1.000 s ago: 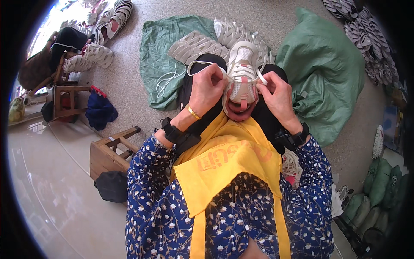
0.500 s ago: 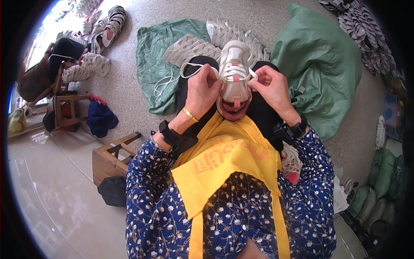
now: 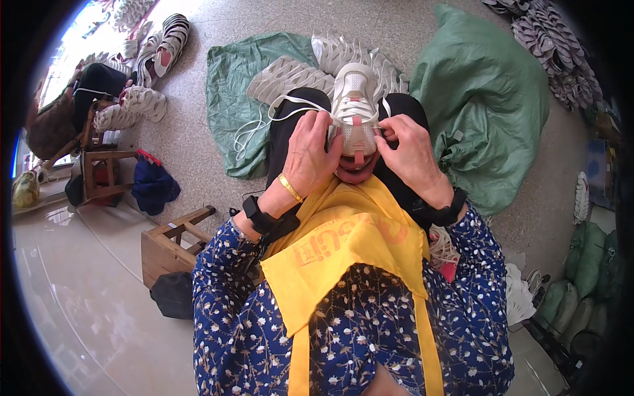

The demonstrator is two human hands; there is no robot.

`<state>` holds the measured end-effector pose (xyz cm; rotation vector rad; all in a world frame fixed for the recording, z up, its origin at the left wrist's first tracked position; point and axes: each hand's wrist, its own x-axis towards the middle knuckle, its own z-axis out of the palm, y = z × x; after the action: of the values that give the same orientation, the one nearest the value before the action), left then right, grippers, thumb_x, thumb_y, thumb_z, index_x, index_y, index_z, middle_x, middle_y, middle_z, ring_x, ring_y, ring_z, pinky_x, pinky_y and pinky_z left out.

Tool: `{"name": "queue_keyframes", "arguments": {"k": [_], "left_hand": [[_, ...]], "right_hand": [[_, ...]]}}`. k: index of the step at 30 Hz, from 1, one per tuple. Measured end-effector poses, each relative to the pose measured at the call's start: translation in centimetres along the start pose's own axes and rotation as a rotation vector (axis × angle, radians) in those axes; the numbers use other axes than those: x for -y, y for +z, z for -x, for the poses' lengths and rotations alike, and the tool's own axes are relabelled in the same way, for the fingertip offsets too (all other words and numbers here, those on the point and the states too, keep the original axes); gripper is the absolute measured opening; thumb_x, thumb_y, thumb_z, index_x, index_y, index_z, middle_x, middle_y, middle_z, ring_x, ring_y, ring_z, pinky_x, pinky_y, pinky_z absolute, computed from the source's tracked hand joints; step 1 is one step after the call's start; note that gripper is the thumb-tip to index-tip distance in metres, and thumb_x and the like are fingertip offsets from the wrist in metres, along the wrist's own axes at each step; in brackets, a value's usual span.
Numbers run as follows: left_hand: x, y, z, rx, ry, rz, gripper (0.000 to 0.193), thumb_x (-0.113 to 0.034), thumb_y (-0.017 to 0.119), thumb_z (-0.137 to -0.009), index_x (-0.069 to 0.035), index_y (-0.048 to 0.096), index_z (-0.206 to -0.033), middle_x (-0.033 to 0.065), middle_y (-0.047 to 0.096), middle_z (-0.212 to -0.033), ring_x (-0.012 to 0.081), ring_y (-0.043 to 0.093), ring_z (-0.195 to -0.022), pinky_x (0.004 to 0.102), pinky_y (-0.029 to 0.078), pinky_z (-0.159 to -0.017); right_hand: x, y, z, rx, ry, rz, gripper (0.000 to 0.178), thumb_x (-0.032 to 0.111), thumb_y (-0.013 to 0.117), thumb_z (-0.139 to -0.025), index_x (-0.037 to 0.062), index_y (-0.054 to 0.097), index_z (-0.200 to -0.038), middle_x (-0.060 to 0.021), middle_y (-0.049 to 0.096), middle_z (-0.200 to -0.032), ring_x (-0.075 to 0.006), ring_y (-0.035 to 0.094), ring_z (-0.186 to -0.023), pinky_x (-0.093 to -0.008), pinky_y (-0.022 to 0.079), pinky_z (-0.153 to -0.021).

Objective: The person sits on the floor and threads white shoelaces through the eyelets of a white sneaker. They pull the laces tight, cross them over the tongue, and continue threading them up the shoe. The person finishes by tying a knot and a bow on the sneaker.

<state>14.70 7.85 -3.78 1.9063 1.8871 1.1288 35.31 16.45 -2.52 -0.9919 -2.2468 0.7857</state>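
Note:
A white and beige sneaker (image 3: 354,82) with pink trim rests between my knees, toe pointing away and pink-lined opening toward me. White shoelace (image 3: 356,107) crosses its front, and a long loose end trails left over my knee onto green sheeting. My left hand (image 3: 309,150) is closed at the left edge of the lacing, thumb and fingers around the shoe's side. On the opposite edge, my right hand (image 3: 409,155) pinches the lace with thumb and forefinger. Fingers partly hide the eyelets on both sides.
Stacked pale shoe parts (image 3: 290,80) lie on a green sheet (image 3: 228,82) ahead. A bulky green sack (image 3: 485,99) sits at the right. Leftward stand a wooden stool (image 3: 165,247) and a small wooden chair (image 3: 99,173). More shoe pieces (image 3: 555,53) are heaped at the far right.
Both hands have come lower and closer against the shoe's sides. My left hand has shifted from the lace to the shoe's edge. The lace on the left now hangs looser.

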Motion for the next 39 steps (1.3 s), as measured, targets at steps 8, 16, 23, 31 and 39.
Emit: {"name": "queue_keyframes", "arguments": {"k": [8,16,23,31,39], "left_hand": [[-0.2,0.7,-0.1,0.0,-0.054,-0.036,0.023,-0.009,0.067,-0.085,0.0,0.053,-0.1,0.0181,0.058,-0.093,0.0397,0.059,-0.089,0.0483,0.048,-0.077],[0.2,0.6,-0.3,0.023,-0.077,-0.01,0.02,-0.008,0.065,-0.086,0.0,0.051,-0.099,0.0196,0.058,-0.093,0.041,0.058,-0.09,0.0493,0.048,-0.077],[0.3,1.2,-0.3,0.004,-0.052,0.006,0.017,-0.006,0.059,-0.09,0.001,0.05,-0.101,0.0221,0.056,-0.092,0.0427,0.057,-0.089,0.05,0.047,-0.079],[0.9,1.3,-0.9,0.022,-0.04,0.044,0.016,-0.004,0.057,-0.089,0.002,0.05,-0.102,0.0228,0.057,-0.092,0.0433,0.058,-0.09,0.0495,0.048,-0.079],[1.0,1.6,-1.2,-0.026,-0.032,0.081,0.014,-0.002,0.058,-0.087,0.001,0.05,-0.098,0.0209,0.057,-0.089,0.0423,0.058,-0.086,0.0473,0.049,-0.076]], "right_hand": [[0.3,1.0,-0.2,-0.049,0.046,0.06,0.01,0.003,0.069,-0.085,0.0,0.061,-0.089,-0.0159,0.063,-0.081,-0.0358,0.066,-0.073,-0.0439,0.053,-0.065],[-0.1,0.4,-0.3,-0.034,0.012,0.129,0.011,-0.001,0.067,-0.087,-0.0004,0.063,-0.097,-0.0164,0.069,-0.089,-0.0319,0.071,-0.078,-0.039,0.057,-0.068],[0.3,0.5,-0.5,0.091,-0.182,0.397,0.01,-0.002,0.062,-0.086,-0.0003,0.061,-0.096,-0.0184,0.065,-0.089,-0.036,0.066,-0.088,-0.0441,0.055,-0.08],[-1.0,-0.1,-1.7,0.126,-0.275,0.323,0.013,-0.001,0.061,-0.084,0.0008,0.06,-0.097,-0.0179,0.063,-0.09,-0.0341,0.066,-0.09,-0.0427,0.055,-0.08],[-0.5,-0.1,-2.2,0.032,-0.314,0.429,0.011,0.002,0.063,-0.084,0.0013,0.06,-0.094,-0.0118,0.058,-0.095,-0.0306,0.06,-0.092,-0.0406,0.053,-0.079]]}}
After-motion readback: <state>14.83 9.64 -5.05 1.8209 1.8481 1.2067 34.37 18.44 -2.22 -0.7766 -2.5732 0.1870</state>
